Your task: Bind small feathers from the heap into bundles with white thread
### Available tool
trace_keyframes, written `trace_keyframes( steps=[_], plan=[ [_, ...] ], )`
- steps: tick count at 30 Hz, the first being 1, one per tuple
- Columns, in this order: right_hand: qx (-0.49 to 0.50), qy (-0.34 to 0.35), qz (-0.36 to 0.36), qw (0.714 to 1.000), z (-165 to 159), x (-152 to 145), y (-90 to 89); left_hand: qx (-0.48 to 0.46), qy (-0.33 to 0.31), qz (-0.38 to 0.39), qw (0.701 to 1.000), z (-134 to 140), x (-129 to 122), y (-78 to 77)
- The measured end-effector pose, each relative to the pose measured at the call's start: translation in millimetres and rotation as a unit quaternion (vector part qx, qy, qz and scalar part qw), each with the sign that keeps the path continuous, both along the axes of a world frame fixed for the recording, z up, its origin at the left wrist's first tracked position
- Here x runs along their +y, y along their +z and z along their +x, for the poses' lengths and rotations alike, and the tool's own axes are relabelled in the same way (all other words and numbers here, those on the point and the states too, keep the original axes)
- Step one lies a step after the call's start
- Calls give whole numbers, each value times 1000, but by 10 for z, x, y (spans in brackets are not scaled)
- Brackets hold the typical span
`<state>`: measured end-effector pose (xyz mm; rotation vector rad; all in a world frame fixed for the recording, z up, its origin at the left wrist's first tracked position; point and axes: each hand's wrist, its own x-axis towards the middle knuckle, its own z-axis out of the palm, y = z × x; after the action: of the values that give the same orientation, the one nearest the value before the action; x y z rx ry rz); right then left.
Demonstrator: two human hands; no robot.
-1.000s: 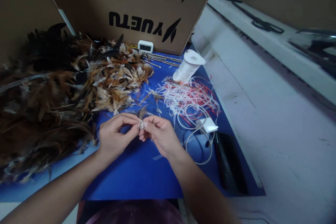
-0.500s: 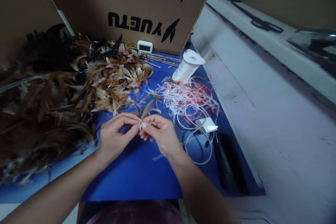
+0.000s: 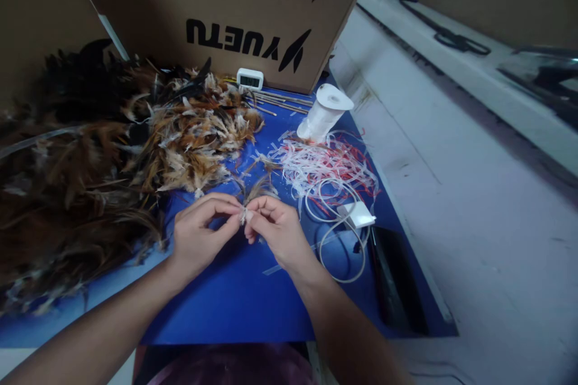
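Reference point is the white spool [image 3: 323, 113], tilted on the blue desk [image 3: 226, 307], its lower end partly obscured by a tangle of red and white strips [image 3: 325, 171]. Nearer the person than the spool and to its left, a small feather bunch [image 3: 259, 189] is pinched at its base. Left hand [image 3: 198, 231]: thumb and forefinger clamped on the base; the other fingers are largely out of sight. Right hand [image 3: 277, 231]: thumb and forefinger clamped at the same spot, remaining fingers curled and partly covered. Fingertips conceal most of the base; whether a tie encircles it cannot be determined.

Left of the spool, a feather heap [image 3: 189, 138] is cut off by the frame edge. Beyond the spool, a carton [image 3: 158, 6] is cropped at the top, and the digits on a small display [image 3: 250, 79] are illegible. A dark object [image 3: 397, 283], nearer than the spool, is unidentifiable.
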<state>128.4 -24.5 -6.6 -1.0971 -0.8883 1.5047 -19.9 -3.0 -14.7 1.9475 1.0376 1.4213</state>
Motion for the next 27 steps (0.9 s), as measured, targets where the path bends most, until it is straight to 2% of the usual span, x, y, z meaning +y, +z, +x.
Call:
trace_keyframes(
  steps=[6, 17, 23, 27],
  plan=[
    [21, 6, 6, 1000, 5, -4, -35, -39, 16, -31, 999, 16, 4, -36],
    [-6, -8, 34, 999, -5, -9, -46, -32, 19, -37, 999, 22, -10, -67],
    [-17, -19, 39, 999, -5, -7, -39, -52, 9, -114, 992, 29, 4, -71],
    [1, -8, 54, 999, -4, 3, -58, -45, -6, -127, 991, 22, 26, -38]
  ],
)
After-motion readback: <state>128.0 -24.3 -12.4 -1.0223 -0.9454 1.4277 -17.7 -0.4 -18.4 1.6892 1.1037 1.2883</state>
